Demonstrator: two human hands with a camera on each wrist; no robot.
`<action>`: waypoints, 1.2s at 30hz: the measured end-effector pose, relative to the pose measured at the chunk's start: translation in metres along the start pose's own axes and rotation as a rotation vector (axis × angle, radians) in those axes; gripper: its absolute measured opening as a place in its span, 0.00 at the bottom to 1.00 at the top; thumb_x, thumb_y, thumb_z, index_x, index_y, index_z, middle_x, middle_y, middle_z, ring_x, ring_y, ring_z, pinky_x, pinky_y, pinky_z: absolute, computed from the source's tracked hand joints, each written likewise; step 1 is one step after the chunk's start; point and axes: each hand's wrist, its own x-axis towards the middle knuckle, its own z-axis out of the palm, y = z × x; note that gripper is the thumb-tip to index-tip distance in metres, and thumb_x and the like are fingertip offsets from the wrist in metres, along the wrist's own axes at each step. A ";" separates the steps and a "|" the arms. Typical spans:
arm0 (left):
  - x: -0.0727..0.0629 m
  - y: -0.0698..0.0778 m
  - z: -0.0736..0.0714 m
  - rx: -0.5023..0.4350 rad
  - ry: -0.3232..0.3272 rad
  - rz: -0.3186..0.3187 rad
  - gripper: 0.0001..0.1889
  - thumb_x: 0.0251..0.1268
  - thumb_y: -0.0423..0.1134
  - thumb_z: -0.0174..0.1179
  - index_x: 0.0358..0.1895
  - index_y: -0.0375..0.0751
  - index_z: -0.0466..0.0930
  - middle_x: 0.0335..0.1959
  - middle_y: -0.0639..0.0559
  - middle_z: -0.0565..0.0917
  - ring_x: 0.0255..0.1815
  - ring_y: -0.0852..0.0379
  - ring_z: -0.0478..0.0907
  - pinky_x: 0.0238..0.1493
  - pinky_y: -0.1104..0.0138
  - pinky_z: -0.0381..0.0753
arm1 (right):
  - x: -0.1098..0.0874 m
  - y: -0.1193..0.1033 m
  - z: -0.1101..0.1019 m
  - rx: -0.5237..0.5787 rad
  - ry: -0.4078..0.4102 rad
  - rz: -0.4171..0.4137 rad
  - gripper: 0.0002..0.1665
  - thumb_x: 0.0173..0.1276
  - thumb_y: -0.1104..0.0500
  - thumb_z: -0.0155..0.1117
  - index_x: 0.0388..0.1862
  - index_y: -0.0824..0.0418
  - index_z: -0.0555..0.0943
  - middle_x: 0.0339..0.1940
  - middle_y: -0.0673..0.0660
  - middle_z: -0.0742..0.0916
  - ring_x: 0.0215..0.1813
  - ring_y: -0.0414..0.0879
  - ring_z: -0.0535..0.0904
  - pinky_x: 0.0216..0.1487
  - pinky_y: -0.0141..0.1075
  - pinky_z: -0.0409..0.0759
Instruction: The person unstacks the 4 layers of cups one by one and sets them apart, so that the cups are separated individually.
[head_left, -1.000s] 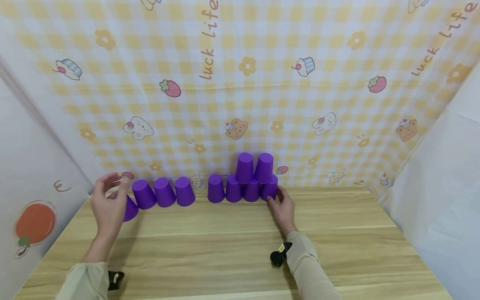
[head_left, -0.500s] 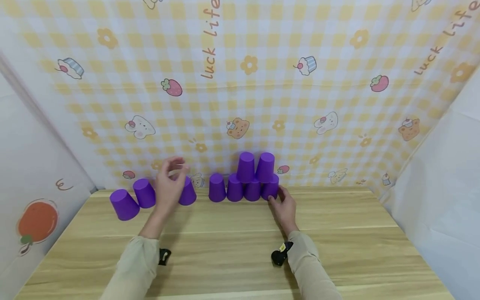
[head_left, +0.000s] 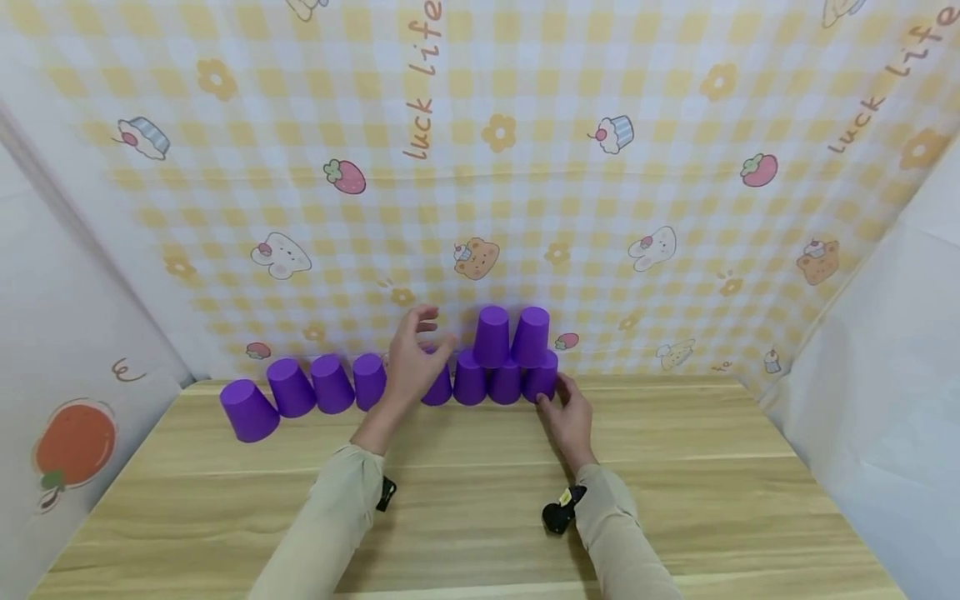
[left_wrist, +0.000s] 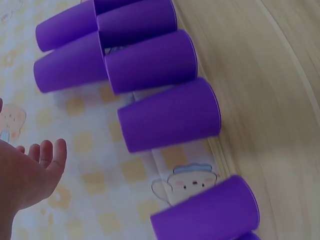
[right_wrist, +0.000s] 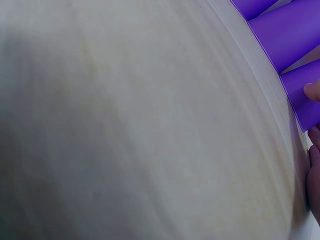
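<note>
Head: left hand (head_left: 411,367) loosely bent, holds nothing, in front of the leftmost bottom cup (head_left: 439,387) of a purple stack. Right hand (head_left: 572,417) grips the rightmost bottom cup (head_left: 540,379). Four bottom cups, all upside down; upper left cup (head_left: 491,340) and upper right cup (head_left: 531,337) straddle the three at right. Leftward, a separate line of four cups (head_left: 332,385) on the wood table (head_left: 465,483), checked backdrop (head_left: 555,208) behind.

Left wrist: left hand's fingers relaxed, apart from cups.

Right wrist: thumb on the end cup's side, fingers opposite, partly cut off.
</note>
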 end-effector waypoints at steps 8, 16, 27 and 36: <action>0.005 0.004 0.025 0.052 -0.049 -0.021 0.29 0.56 0.43 0.66 0.59 0.33 0.68 0.56 0.40 0.73 0.52 0.45 0.72 0.48 0.51 0.77 | 0.002 0.003 -0.001 0.002 0.007 -0.006 0.29 0.59 0.68 0.65 0.60 0.70 0.70 0.57 0.68 0.77 0.60 0.57 0.72 0.63 0.41 0.68; 0.013 0.008 0.041 0.109 -0.044 -0.014 0.29 0.55 0.40 0.66 0.58 0.33 0.68 0.55 0.41 0.73 0.52 0.45 0.72 0.48 0.54 0.77 | 0.003 0.003 -0.003 0.015 0.020 -0.021 0.29 0.59 0.68 0.65 0.60 0.70 0.70 0.57 0.67 0.77 0.60 0.56 0.72 0.63 0.40 0.68; 0.018 0.000 0.053 0.114 -0.076 -0.055 0.30 0.54 0.39 0.67 0.59 0.32 0.67 0.56 0.40 0.73 0.53 0.44 0.72 0.54 0.53 0.73 | 0.001 0.003 0.002 0.014 0.011 -0.014 0.28 0.59 0.69 0.65 0.59 0.71 0.71 0.56 0.67 0.78 0.59 0.56 0.73 0.62 0.40 0.69; 0.021 -0.002 0.062 0.120 -0.102 -0.102 0.29 0.54 0.38 0.67 0.57 0.33 0.68 0.52 0.41 0.74 0.52 0.46 0.73 0.54 0.58 0.72 | 0.001 0.001 0.001 0.014 0.021 -0.020 0.28 0.58 0.69 0.65 0.59 0.71 0.71 0.56 0.67 0.78 0.59 0.56 0.73 0.62 0.40 0.69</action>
